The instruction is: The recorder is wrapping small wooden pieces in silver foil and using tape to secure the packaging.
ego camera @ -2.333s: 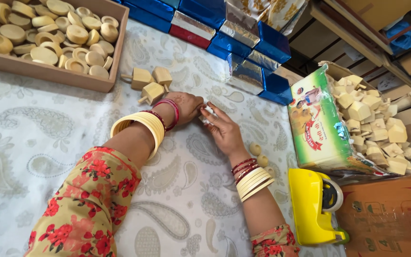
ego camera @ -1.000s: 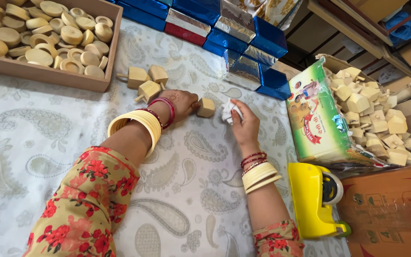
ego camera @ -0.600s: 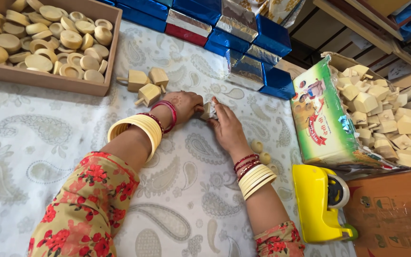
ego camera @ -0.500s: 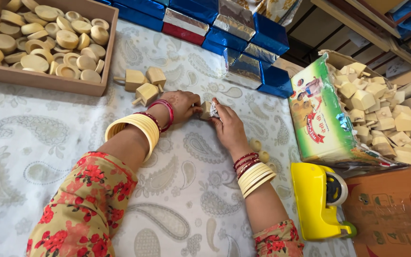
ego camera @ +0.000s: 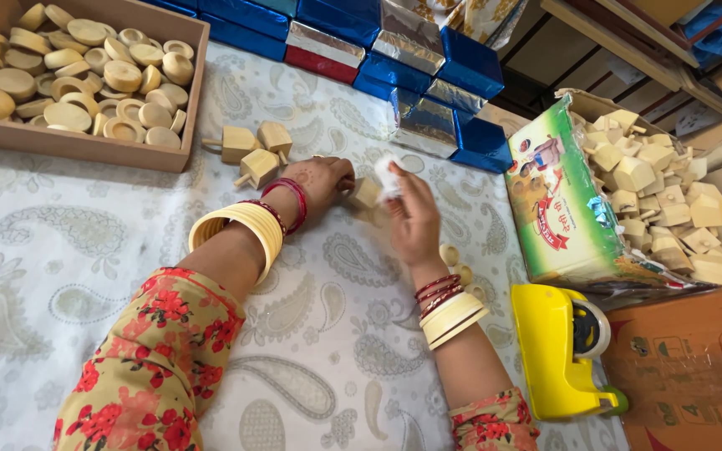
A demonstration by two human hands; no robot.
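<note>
I see a small wooden block [ego camera: 366, 193] lying on the counter [ego camera: 60, 276] near the middle of its far half, with my left hand [ego camera: 321, 179] resting on its left side, fingers curled down against it; how firm that grip is I cannot tell, since the fingertips are hidden. My right hand [ego camera: 414, 219] stands just to the block's right, thumb and fingers pinched shut on a small white scrap [ego camera: 388, 173] (paper or tape, too small to say which) raised just above the block.

Just left of my left hand, toward the far edge, three wooden pegged blocks [ego camera: 254, 151] sit in a loose cluster, close to each other. Behind them, at the far left corner of the counter, a shallow wooden tray [ego camera: 94, 146] holds a heap of round wooden discs [ego camera: 85, 75]. Along the far edge runs a row of blue and silver foil-wrapped boxes [ego camera: 415, 71].

Near my right wrist a few small round wooden pieces [ego camera: 455, 266] lie on the paisley cloth. At the right edge stands a green printed carton [ego camera: 563, 205] filled with more pale wooden blocks [ego camera: 666, 196]. Nearer to me on that side sits a yellow tape dispenser [ego camera: 563, 351], next to a brown cardboard box [ego camera: 695, 367].
</note>
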